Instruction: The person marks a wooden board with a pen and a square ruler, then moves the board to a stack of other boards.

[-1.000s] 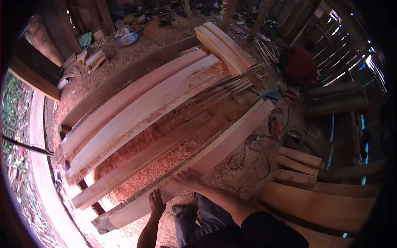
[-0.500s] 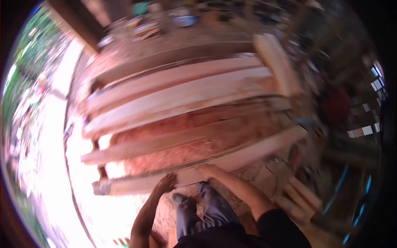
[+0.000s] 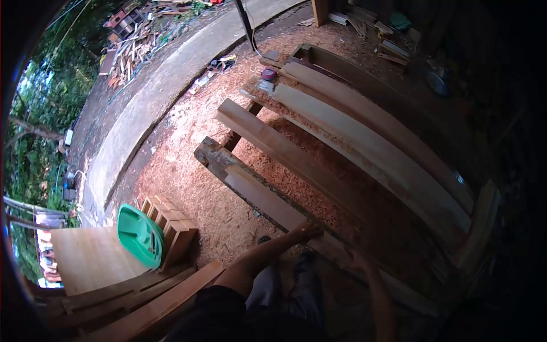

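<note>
A long wooden plank [image 3: 265, 199] lies slantwise in front of me, rough and dark along its edges, with a smooth pale face. My left hand [image 3: 307, 229] is closed on it near its middle. Farther along toward the right, my right hand [image 3: 359, 261] grips the same plank; it is in shade and its fingers show only faintly. Beyond this plank is a narrower beam [image 3: 285, 149], then a wide pale board [image 3: 342, 137] with shavings along its edge. The near plank's right end fades into darkness.
Reddish wood shavings [image 3: 188, 171] cover the ground. A green plastic tub [image 3: 139, 236] rests by a wooden crate [image 3: 179, 228] at left, near stacked boards [image 3: 142, 305]. A tape measure [image 3: 269, 74] sits on the far boards. A thick timber [image 3: 478, 228] crosses their right ends.
My view has swung to the left, bringing the green tub, crate and concrete path into sight. Both hands remain on the near plank.
</note>
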### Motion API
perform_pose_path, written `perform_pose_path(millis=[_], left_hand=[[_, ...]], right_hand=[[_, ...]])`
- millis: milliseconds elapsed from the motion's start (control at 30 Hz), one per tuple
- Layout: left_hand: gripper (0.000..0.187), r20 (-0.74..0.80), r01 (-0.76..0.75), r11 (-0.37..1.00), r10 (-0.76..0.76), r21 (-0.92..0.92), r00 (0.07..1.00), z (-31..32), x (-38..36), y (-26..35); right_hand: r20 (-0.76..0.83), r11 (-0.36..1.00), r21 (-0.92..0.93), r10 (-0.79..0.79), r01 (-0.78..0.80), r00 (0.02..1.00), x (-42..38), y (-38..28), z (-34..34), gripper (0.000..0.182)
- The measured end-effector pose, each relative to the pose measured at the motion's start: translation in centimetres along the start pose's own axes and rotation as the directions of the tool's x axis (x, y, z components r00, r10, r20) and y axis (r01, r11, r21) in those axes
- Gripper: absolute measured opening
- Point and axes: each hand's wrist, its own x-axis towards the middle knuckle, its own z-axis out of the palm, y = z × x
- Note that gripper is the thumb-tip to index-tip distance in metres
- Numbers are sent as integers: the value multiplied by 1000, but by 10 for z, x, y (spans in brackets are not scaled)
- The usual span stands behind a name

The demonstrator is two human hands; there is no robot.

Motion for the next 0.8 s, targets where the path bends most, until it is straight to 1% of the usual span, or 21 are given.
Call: perform_pose_path(millis=[33, 67, 133, 167, 200, 233, 267, 300, 333, 367, 400, 433, 467, 500, 533, 567, 600, 633, 700, 767, 800], left_hand=[[44, -11, -16, 999, 16, -44, 1000, 0, 2, -3], [44, -15, 0, 999, 0, -40, 1000, 0, 6, -5], [50, 198, 50, 995, -33, -83, 980, 0, 13, -3], [50, 191, 66, 995, -50, -80, 980, -2, 12, -3], [46, 147, 52, 998, -47, -34, 988, -4, 10, -1], [42, 104, 39, 999, -40, 12, 994, -5, 10, 1], [42, 97, 51, 999, -53, 14, 994, -3, 12, -1], [39, 87, 49, 996, -42, -80, 995, -6, 16, -6], [36, 74, 46, 984, -33, -174, 997, -8, 20, -10], [36, 63, 64, 983, -53, -174, 997, -11, 26, -10], [33, 282, 85, 985, -40, -148, 959, -32, 33, -12], [31, 489, 100, 988, -28, -121, 872, -47, 39, -14], [31, 480, 118, 986, -47, -119, 876, -45, 42, -19], [31, 453, 67, 990, -3, -124, 892, -30, 44, -23], [32, 426, 13, 992, 43, -128, 904, -29, 45, -24], [32, 421, 21, 992, 33, -121, 906, -28, 49, -28], [37, 512, 32, 992, 37, -125, 858, -35, 54, -28], [41, 597, 43, 990, 44, -131, 801, -41, 57, -28], [46, 605, 76, 992, 0, -101, 796, -50, 53, -23], [51, 620, 103, 992, -37, -71, 784, -43, 49, -24], [50, 586, 96, 992, -31, -81, 810, -30, 48, -26]], right_hand=[[-141, 996, -69, -73, 64, 987, -9, 1, 6, 65], [-277, 983, -141, -151, 115, 949, -20, 5, 12, 66], [-312, 988, -147, -8, -39, 950, -52, 19, 18, 63], [-353, 971, -149, 125, -188, 927, -66, 33, 27, 56], [-399, 932, -146, 252, -332, 882, -80, 50, 36, 50], [-398, 934, -157, 239, -322, 886, -90, 70, 50, 50], [-425, 916, -171, 264, -363, 866, -97, 91, 65, 41], [-455, 898, -185, 282, -400, 845, -94, 89, 61, 34], [-455, 901, -200, 264, -386, 851, -91, 89, 53, 34], [-337, 896, -222, 298, -383, 893, -92, 88, 43, 32], [-219, 892, -247, 329, -378, 919, -89, 79, 28, 31], [-220, 893, -265, 311, -363, 925, -85, 90, 30, 31], [-339, 922, -291, 151, -256, 929, -83, 123, 50, 32], [-442, 934, -323, -7, -152, 897, -85, 141, 60, 35], [-435, 932, -333, -17, -143, 900, -85, 139, 55, 35], [-271, 891, -363, 178, -271, 946, -82, 137, 48, 38], [-107, 824, -414, 379, -387, 919, -81, 142, 45, 41], [-110, 821, -420, 376, -386, 920, -80, 146, 43, 41], [1, 896, -291, 350, -334, 937, -75, 173, 45, 48], [5, 882, -307, 378, -358, 926, -73, 148, 34, 47], [8, 865, -320, 411, -387, 912, -75, 132, 31, 47]])
